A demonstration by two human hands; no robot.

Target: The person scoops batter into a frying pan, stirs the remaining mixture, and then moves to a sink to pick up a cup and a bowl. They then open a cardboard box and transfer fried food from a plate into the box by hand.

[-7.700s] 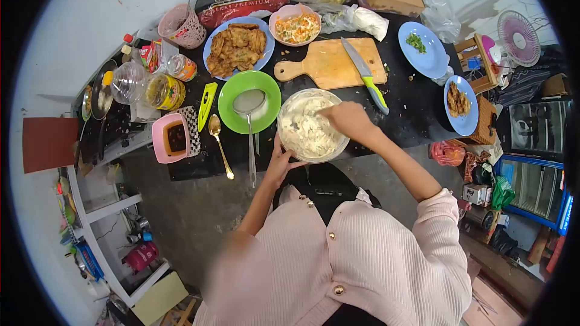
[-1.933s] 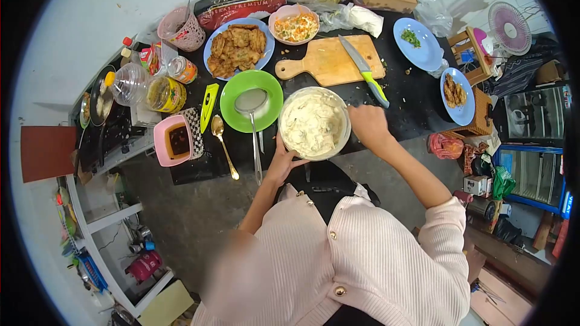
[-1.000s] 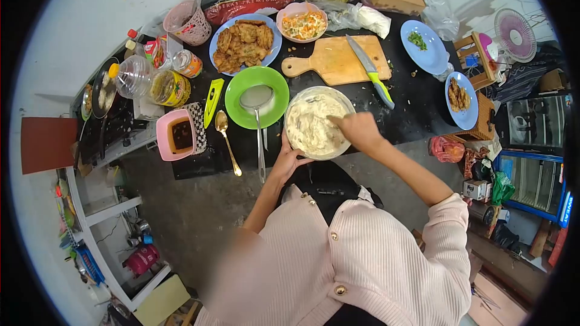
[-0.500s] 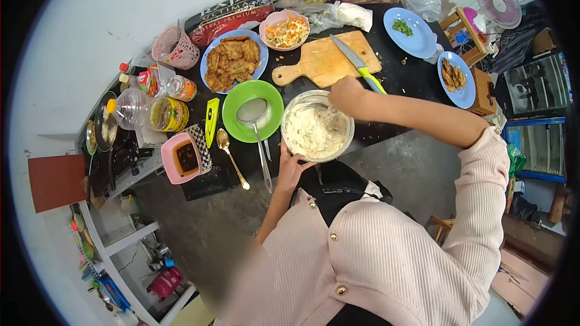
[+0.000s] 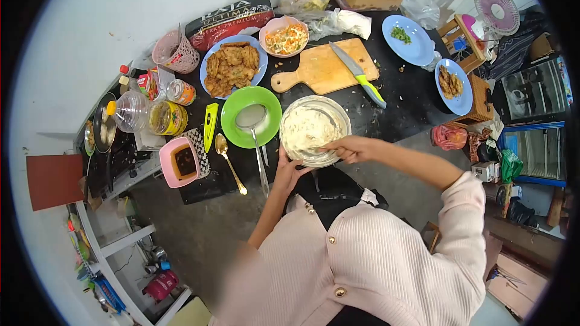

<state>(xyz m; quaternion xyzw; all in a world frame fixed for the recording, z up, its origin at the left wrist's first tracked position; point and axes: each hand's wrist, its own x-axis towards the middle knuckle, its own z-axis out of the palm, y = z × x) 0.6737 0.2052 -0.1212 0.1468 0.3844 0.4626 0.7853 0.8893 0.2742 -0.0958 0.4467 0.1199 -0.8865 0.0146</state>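
A round bowl [image 5: 345, 122] of pale, lumpy batter [image 5: 311, 128] rests near the table's front edge. My left hand [image 5: 288, 170] supports the bowl at its lower left rim, fingers against its side. Over the lower right rim, my right hand [image 5: 353, 149] is closed round a utensil [image 5: 324, 148] whose far end is down in the batter. Left of the bowl stands a green bowl [image 5: 228, 122] with a strainer [image 5: 251, 117] across it. Behind it lies a wooden cutting board [image 5: 314, 67] with a green-handled knife [image 5: 356, 67] on top.
A blue plate of fried food [image 5: 232, 65] and a pink bowl of shredded vegetables [image 5: 286, 37] stand at the back. A gold spoon [image 5: 229, 163] and a pink bowl of dark sauce [image 5: 175, 175] are on the left. Two blue plates [image 5: 418, 51] [image 5: 462, 104] stand on the right.
My right hand has moved from the bowl's upper right rim down towards me, to the lower right rim. My left hand still supports the bowl.
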